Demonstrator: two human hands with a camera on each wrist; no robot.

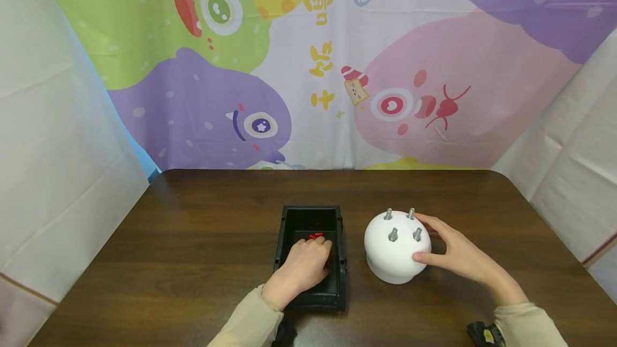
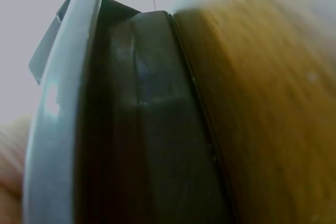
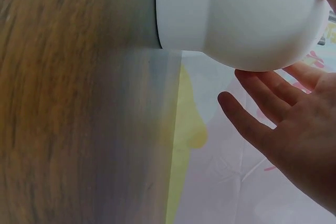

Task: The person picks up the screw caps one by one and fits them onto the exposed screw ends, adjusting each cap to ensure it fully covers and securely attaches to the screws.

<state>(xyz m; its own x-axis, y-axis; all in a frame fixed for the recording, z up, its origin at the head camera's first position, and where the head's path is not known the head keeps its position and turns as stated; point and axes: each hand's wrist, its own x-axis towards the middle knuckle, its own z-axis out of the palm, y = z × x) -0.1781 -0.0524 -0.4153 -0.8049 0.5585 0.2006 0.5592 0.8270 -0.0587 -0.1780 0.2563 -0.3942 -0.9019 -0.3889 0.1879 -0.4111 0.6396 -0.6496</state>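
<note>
White domed body [image 1: 392, 253]: stands on the brown desk [image 1: 202, 240], right of centre, its narrower base down and its rounded top up.
Metal pegs [image 1: 393, 235]: four, silver, projecting upward from the dome.
Black bin [image 1: 310, 218]: a rectangular box to the left of the dome, near it but apart.
Red pieces [image 1: 319, 234]: small, inside the bin, just beyond the left knuckles; their exact shape is too small to tell.
Left hand [image 1: 303, 266]: dipped into the bin, knuckles up; its fingers are hidden, so I cannot tell whether they grasp a piece.
Right hand [image 1: 455, 250]: grasps the dome's right side between thumb and fingers.
Step in hand: seemingly picking out a red piece while the dome is steadied.
Next move: probably calls for a secure pinch, then lifting clear of the bin's walls.
</note>
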